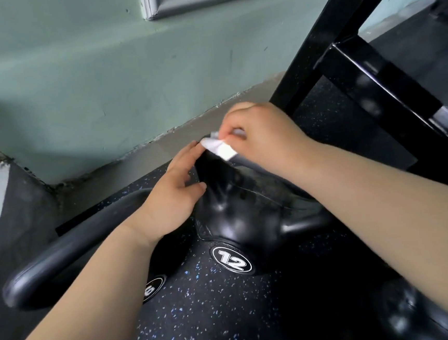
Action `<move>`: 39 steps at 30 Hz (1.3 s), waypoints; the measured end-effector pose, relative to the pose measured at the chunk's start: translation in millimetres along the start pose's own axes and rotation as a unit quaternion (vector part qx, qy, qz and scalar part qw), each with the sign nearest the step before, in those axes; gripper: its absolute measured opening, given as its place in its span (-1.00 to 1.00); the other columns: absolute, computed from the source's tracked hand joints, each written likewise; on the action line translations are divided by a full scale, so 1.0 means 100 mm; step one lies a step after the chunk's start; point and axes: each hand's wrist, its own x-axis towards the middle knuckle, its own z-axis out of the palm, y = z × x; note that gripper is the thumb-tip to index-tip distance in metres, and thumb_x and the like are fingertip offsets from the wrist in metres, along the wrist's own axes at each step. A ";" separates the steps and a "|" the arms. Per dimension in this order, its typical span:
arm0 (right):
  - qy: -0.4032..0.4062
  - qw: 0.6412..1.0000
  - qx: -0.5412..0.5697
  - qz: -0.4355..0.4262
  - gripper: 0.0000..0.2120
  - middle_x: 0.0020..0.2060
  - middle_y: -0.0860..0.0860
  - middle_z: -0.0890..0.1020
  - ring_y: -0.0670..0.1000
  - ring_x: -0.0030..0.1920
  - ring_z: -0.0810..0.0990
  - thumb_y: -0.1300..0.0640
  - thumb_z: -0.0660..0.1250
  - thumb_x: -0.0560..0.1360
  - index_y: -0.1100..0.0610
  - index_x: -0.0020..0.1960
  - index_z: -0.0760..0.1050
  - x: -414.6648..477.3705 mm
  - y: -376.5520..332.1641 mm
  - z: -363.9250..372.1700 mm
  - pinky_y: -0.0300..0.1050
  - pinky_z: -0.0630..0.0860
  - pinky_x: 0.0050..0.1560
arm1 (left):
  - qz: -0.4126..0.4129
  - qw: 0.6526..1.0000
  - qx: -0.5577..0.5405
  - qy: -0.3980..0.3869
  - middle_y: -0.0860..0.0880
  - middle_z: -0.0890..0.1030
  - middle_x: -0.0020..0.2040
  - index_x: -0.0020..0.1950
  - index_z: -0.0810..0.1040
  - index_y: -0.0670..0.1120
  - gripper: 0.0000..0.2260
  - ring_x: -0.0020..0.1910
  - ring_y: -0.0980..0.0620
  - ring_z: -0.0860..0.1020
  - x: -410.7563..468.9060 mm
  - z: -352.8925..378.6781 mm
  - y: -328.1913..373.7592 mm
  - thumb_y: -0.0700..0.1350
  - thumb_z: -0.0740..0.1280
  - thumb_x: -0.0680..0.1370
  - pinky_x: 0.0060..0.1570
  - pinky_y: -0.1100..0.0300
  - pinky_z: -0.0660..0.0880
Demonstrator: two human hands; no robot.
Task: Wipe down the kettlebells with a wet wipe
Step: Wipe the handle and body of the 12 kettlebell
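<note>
Your right hand [263, 134] pinched a small, crumpled white wipe [219, 145] between thumb and fingers [234, 135], pressing it on the top of the handle of the 12 kettlebell [238, 217]. That kettlebell was glossy black, with bright glare spots on its neck and a white-ringed oval label reading 12 on the side facing you. It stood on the dark floor [217, 319], which was flecked with blue and white. Your left hand [176, 193] lay against the left side of the kettlebell's handle, fingers loosely spread and gripping nothing, fingertips just beside the wipe. Left of the 12 kettlebell, a second kettlebell [62, 254] showed a matte grey handle; your left forearm covered most of its label. Right of the 12 kettlebell stood a black rack [372, 81]. Behind it ran a green wall [75, 88].
</note>
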 end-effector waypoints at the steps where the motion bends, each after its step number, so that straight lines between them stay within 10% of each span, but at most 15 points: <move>1: 0.000 1.000 0.007 0.002 -0.86 -0.05 0.10 0.61 0.11 -0.08 0.55 0.23 0.27 0.44 0.19 -0.11 0.61 0.02 -0.02 0.02 0.03 0.50 -0.03 | 0.000 1.000 0.000 -0.003 0.07 0.18 0.46 0.21 0.22 0.20 -0.41 0.37 0.19 0.21 0.00 -0.01 0.00 -0.46 0.16 0.46 0.21 0.39 0.23; 8: -0.043 0.998 0.023 0.032 -0.92 0.03 -0.18 0.52 -0.32 0.00 0.40 0.30 0.36 0.39 0.20 -0.21 0.63 -0.72 0.29 -0.35 -0.59 0.27 0.01 | 0.022 0.999 0.024 0.002 0.14 0.22 0.36 0.14 0.22 0.30 -0.35 0.31 0.24 0.22 0.02 -0.03 -0.07 -0.48 0.16 0.45 -0.02 0.69 0.20; 17: -0.017 0.994 0.055 0.090 -0.81 -0.20 -0.48 0.56 -0.43 -0.09 0.50 0.23 0.31 0.34 -0.02 -0.16 0.60 -1.20 0.44 -0.55 -0.55 0.38 -0.07 | 0.075 0.992 0.096 0.025 0.13 0.22 0.36 0.16 0.18 0.35 -0.37 0.40 0.14 0.17 0.01 0.02 -0.02 -0.36 0.23 0.42 0.41 0.29 0.08; 23: 0.005 0.958 0.230 0.171 -0.73 -0.26 -0.30 0.59 -0.41 -0.24 0.55 0.26 0.38 0.36 -0.14 -0.23 0.53 -0.45 0.32 -0.50 -0.59 0.41 -0.14 | 0.124 0.974 0.189 0.033 0.24 0.07 0.32 0.25 0.13 0.21 -0.41 0.44 0.07 0.03 0.03 0.20 0.07 -0.36 0.17 0.41 0.31 0.49 -0.14; 27: -0.092 0.921 0.325 0.197 -0.88 -0.30 -0.13 0.59 -0.25 -0.28 0.53 0.21 0.41 0.35 -0.01 -0.24 0.56 0.01 0.26 -0.25 -0.50 0.43 -0.24 | 0.133 0.972 0.191 0.026 0.12 0.16 0.38 0.29 0.15 0.15 -0.40 0.47 -0.01 0.10 0.05 0.16 0.03 -0.27 0.12 0.30 0.42 0.27 -0.04; 31: -0.161 0.896 0.343 0.233 -0.90 -0.25 -0.10 0.62 -0.20 -0.21 0.57 0.22 0.35 0.40 0.03 -0.19 0.55 -0.15 0.51 -0.30 -0.40 0.49 -0.16 | 0.126 0.976 0.173 0.028 0.29 0.09 0.28 0.27 0.09 0.13 -0.36 0.42 0.13 0.07 0.05 0.13 0.02 -0.43 0.19 0.38 0.28 0.62 -0.11; 39: -0.264 0.836 0.355 0.325 -0.76 -0.38 -0.02 0.69 -0.12 -0.32 0.65 0.38 0.29 0.39 0.12 -0.34 0.59 -0.67 1.00 -0.66 -0.32 0.58 -0.29 | 0.122 0.975 0.180 0.040 0.27 0.03 0.30 0.29 0.04 0.14 -0.33 0.42 0.12 0.01 0.06 0.21 -0.03 -0.39 0.13 0.32 0.27 0.63 -0.15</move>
